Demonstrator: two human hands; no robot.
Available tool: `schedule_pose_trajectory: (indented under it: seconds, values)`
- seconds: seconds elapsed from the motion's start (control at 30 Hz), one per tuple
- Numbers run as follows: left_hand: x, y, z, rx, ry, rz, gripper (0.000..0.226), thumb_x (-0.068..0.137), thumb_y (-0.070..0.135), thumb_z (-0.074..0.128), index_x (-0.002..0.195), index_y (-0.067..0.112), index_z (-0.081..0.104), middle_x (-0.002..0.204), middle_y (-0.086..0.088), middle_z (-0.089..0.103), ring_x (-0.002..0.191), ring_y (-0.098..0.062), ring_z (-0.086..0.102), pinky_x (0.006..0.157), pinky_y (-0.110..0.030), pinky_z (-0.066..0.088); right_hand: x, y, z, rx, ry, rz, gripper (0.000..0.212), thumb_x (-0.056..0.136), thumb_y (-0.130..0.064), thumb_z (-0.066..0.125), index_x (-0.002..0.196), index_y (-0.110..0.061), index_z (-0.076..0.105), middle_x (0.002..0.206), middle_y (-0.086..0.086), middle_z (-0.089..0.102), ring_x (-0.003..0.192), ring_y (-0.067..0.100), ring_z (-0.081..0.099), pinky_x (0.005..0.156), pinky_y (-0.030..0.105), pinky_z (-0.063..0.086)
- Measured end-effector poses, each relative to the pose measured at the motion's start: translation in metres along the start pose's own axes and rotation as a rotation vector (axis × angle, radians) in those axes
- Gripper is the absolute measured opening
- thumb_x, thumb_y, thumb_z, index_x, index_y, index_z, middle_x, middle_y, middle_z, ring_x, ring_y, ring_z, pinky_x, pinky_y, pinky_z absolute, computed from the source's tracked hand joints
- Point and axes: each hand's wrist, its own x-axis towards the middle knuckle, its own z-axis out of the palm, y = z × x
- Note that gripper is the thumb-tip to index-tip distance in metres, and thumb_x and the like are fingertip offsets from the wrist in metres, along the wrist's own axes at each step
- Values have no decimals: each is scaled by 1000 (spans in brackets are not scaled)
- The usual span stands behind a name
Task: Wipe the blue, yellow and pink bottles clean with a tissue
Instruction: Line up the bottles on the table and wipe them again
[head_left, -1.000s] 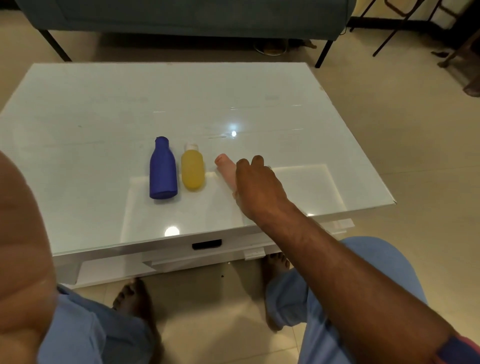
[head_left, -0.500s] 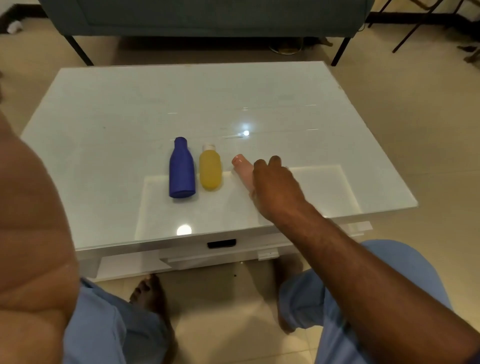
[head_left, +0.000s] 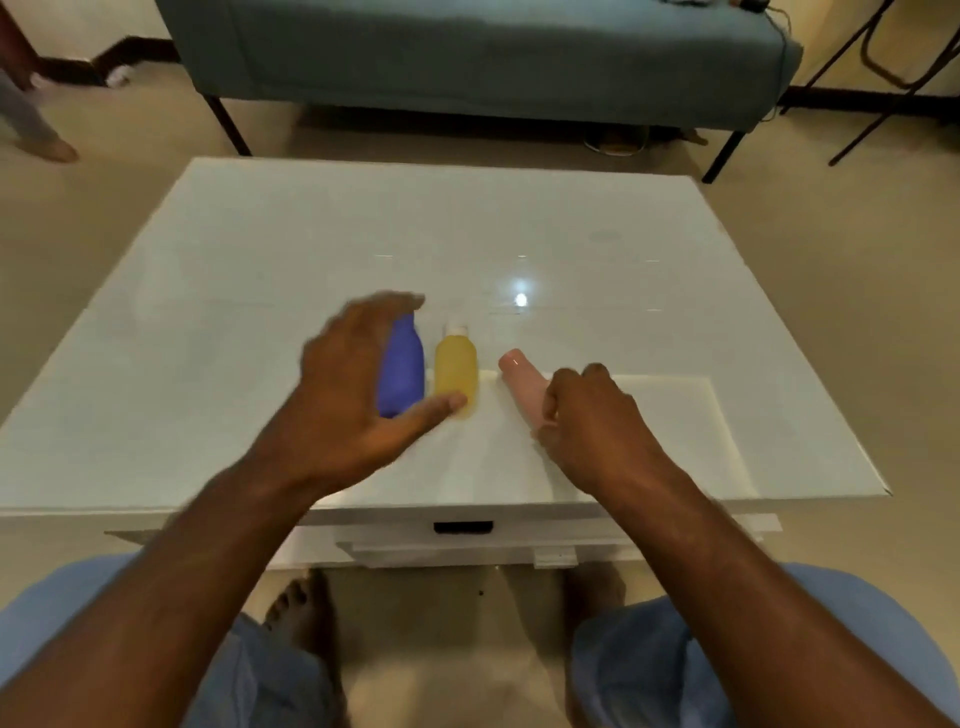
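Three bottles lie side by side on the white glass-topped table (head_left: 597, 218). The blue bottle (head_left: 404, 371) is on the left, the yellow bottle (head_left: 455, 366) with a white cap in the middle, the pink bottle (head_left: 522, 382) on the right. My left hand (head_left: 358, 395) hovers spread over the blue bottle, fingers beyond it and thumb in front, motion-blurred and holding nothing. My right hand (head_left: 592, 421) is curled round the lower part of the pink bottle, whose top sticks out toward the far left. No tissue is in view.
A grey-blue sofa (head_left: 493, 52) stands beyond the table. Dark chair legs (head_left: 883, 78) are at the far right. Another person's foot (head_left: 52, 148) is at the far left on the floor. A drawer with a dark handle (head_left: 462, 527) faces my knees.
My left hand has come in from the lower left and now hangs over the blue bottle. My right hand stays on the pink bottle. The camera has tilted up and shifted.
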Motion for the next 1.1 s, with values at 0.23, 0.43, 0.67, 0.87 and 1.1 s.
schedule_pose_trajectory:
  seconds: [0.23, 0.43, 0.67, 0.87, 1.1]
  values:
    - [14, -37, 43, 418, -400, -96, 86, 90, 66, 52, 158, 38, 6, 169, -3, -3, 154, -26, 12, 122, -45, 22, 0, -3, -1, -48, 13, -71, 50, 107, -12, 53, 153, -25, 38, 127, 10, 53, 114, 26, 59, 99, 38, 53]
    - [13, -40, 45, 460, -475, -149, 68, 97, 55, 50, 156, 35, 22, 168, 1, -8, 155, -24, 7, 123, -43, 26, 1, 0, 3, 3, 3, -40, 51, 104, -11, 56, 150, -25, 41, 125, 7, 52, 110, 24, 61, 97, 35, 53]
    - [6, -31, 39, 496, -489, -160, 68, 96, 54, 53, 155, 39, 23, 168, 2, -2, 151, -22, 18, 117, -39, 33, 4, 2, 8, 71, 7, 13, 37, 102, -17, 60, 138, -22, 49, 128, 6, 51, 107, 24, 63, 94, 32, 54]
    - [11, -30, 41, 445, -388, -264, 87, 94, 63, 48, 159, 28, 2, 168, -2, 1, 148, -25, 29, 114, -39, 39, 6, -5, 0, 172, 101, -31, 45, 105, -30, 58, 148, -24, 45, 143, 2, 50, 122, 16, 58, 102, 24, 46]
    - [16, -32, 41, 269, -254, -448, 95, 87, 41, 67, 157, 16, 9, 143, -5, 43, 119, -21, 55, 89, -27, 47, 13, -3, 16, 516, 287, -43, 13, 99, -25, 68, 110, -30, 74, 116, -11, 68, 98, 7, 66, 95, 28, 56]
